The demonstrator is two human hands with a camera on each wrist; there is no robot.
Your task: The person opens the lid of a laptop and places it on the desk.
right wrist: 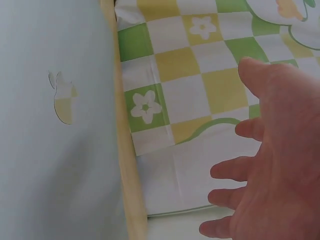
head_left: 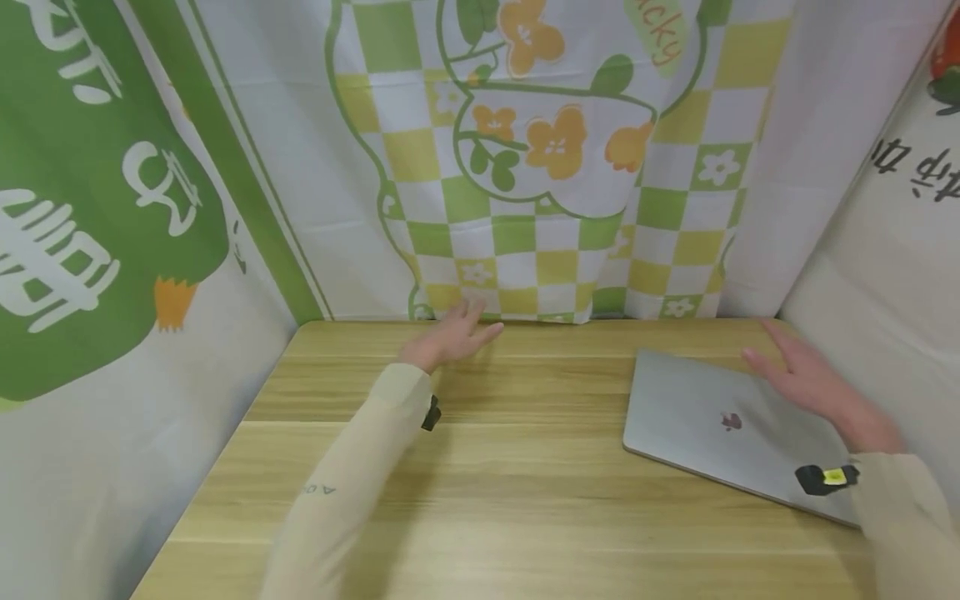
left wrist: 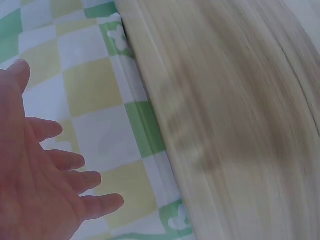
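Note:
A closed silver laptop (head_left: 690, 417) lies at an angle on the right part of the wooden table (head_left: 517, 500); its lid and logo also fill the left side of the right wrist view. Above its far right part hovers my right hand (head_left: 813, 379), fingers extended and holding nothing. My left hand (head_left: 450, 333) reaches over the table's far edge, near the bottom of the checkered curtain (head_left: 517, 275). In the left wrist view the fingers of that left hand (left wrist: 45, 175) are spread, with nothing in them.
Behind the table hangs the curtain with green and yellow checks and flowers. A green and white printed cloth (head_left: 97, 208) covers the left side, and a pale cloth with lettering (head_left: 900, 250) the right. Each wrist wears a small black device.

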